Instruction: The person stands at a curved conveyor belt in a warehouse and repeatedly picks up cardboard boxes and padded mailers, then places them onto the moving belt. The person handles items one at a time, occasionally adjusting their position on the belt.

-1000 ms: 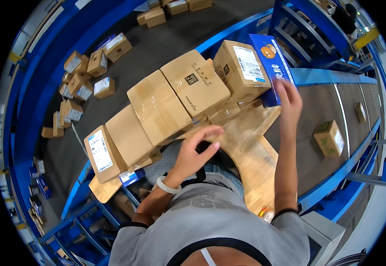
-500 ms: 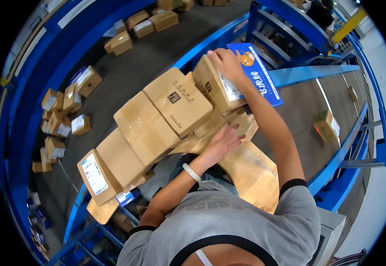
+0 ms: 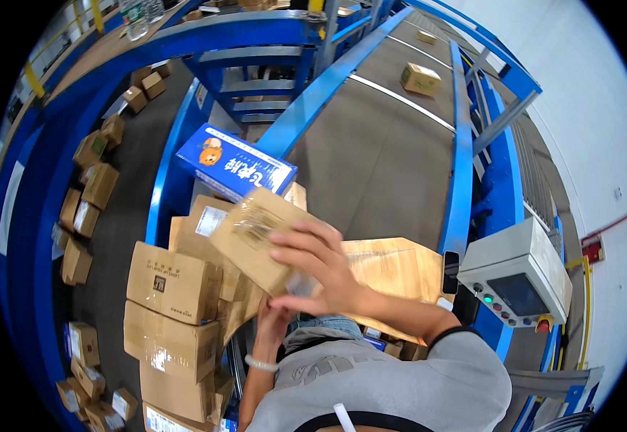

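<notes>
A brown cardboard box [image 3: 245, 234], tilted and crossed with clear tape, is held up in front of me. My right hand [image 3: 321, 263] grips its right side, with the fingers across the top. At the box's lower corner is my left hand [image 3: 274, 324], its fingers curled against it and partly hidden. Just beyond lies a blue printed box [image 3: 238, 164]. Another carton with a white label [image 3: 209, 219] sits behind the held one. To the left, a row of cardboard boxes [image 3: 173, 284] runs toward me.
A wooden tabletop [image 3: 407, 270] spreads to my right, with a dark phone-like device [image 3: 451, 270] at its edge. A grey control box [image 3: 519, 266] with buttons stands farther right. Ahead, a belt conveyor [image 3: 371, 144] carries a carton [image 3: 420, 79]. Parcels ride a lower belt [image 3: 123, 237] at left.
My view has turned to the right. My right hand has lifted a carton from beside the blue box and brought it closer. My left hand, spread before, is now at its lower corner.
</notes>
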The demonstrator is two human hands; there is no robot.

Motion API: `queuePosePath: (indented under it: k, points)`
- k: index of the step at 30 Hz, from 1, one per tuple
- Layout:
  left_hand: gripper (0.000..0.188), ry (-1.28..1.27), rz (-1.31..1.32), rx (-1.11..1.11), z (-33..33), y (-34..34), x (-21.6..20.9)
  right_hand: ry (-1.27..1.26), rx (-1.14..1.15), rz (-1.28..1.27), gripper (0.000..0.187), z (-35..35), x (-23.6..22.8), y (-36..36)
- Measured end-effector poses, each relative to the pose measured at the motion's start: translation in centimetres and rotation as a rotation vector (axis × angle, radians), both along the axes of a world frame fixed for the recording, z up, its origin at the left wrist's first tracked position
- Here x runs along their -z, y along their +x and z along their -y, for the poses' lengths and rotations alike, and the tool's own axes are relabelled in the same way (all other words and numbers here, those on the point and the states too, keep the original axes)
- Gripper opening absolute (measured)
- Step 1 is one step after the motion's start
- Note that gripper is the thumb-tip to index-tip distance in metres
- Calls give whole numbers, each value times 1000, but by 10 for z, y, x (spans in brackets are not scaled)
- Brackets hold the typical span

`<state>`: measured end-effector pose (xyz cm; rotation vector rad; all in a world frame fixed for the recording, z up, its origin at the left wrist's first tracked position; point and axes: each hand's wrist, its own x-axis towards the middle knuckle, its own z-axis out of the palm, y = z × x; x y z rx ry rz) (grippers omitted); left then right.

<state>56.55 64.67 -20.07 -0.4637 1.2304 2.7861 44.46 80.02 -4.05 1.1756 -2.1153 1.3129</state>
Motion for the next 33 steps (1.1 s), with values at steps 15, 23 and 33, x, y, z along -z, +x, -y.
queuePosePath:
  k: [15,23,33]
  points:
    - [69,-682,110,638,-76,-41,45,-584,930,1578,91,-134,174,126]
    - [64,-740,-118,477,-74,-70,39,-1071,542,1433,98,-99,211,-10]
    - [51,-576,27,293,-1,-31,21,19,302,105,120,48,126,-137]
